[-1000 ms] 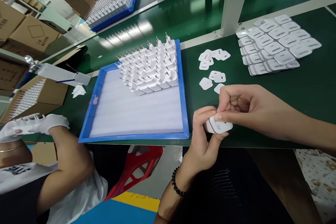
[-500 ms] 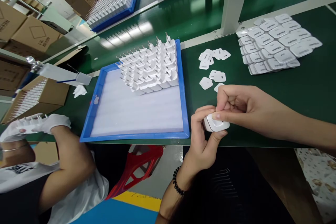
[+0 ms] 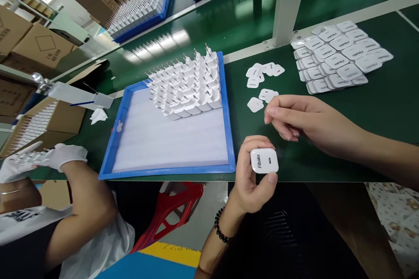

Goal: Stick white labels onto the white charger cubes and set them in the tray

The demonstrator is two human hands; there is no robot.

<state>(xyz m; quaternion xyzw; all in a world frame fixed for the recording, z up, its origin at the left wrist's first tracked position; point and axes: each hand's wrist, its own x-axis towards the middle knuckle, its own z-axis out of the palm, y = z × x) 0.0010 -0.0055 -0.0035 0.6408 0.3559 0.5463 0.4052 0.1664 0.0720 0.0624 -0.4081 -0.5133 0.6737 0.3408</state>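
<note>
My left hand (image 3: 253,174) is closed around a white charger plug (image 3: 264,161). Its face, printed "Fibaks" with a small oval port slot, is turned up toward me. Just above and to the right, my right hand (image 3: 291,117) hovers apart from the charger, thumb and forefinger pressed together; whether anything thin sits between them I cannot make out. Beyond its fingertips several loose white printed pieces (image 3: 255,104) lie on the green table. Left of my hands, a blue tray (image 3: 232,148) bears rows of white charger plugs (image 3: 186,83), pins up.
Stacked sheets of white printed pieces (image 3: 343,56) lie at the right, near a metal post (image 3: 290,4). At the left, a co-worker's gloved hands (image 3: 65,157) hold white plugs beside a cardboard box (image 3: 65,117). A white bottle (image 3: 72,93) and crumpled tissue (image 3: 98,115) stand nearby.
My right hand has come off the charger and moved up and away. My left hand has turned the charger so its printed face shows. The co-worker's hands have shifted slightly.
</note>
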